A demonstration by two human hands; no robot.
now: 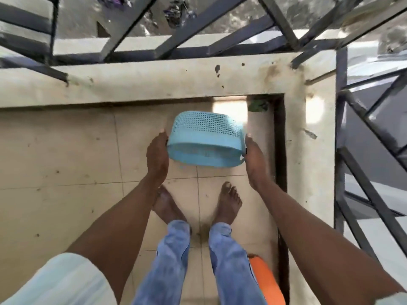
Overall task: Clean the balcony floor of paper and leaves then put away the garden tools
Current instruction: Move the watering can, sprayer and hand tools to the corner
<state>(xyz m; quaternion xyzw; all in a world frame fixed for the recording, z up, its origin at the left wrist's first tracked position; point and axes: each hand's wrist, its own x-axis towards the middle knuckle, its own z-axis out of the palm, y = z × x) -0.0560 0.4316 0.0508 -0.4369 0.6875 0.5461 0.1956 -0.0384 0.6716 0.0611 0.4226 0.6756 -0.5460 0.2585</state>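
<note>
Fingers of both hands are clamped on a blue mesh basket [206, 139], one hand at each end: my left hand [156, 158] cups the left rim with the thumb up over the edge, and my right hand [255, 160] presses the right end, its thumb on the rim too. I hold it off the balcony floor [66, 161], tipped so its mouth faces away and down toward the far corner by the low wall [143, 82]. I judge that tilt is meant for shaking out gathered litter, though I cannot see anything falling. A dark green clump, perhaps leaves [258, 105], sits in that far corner. Near my right leg lies an orange object [265, 280], only partly in view. Metal railing bars [220, 36] rise beyond the wall.
</note>
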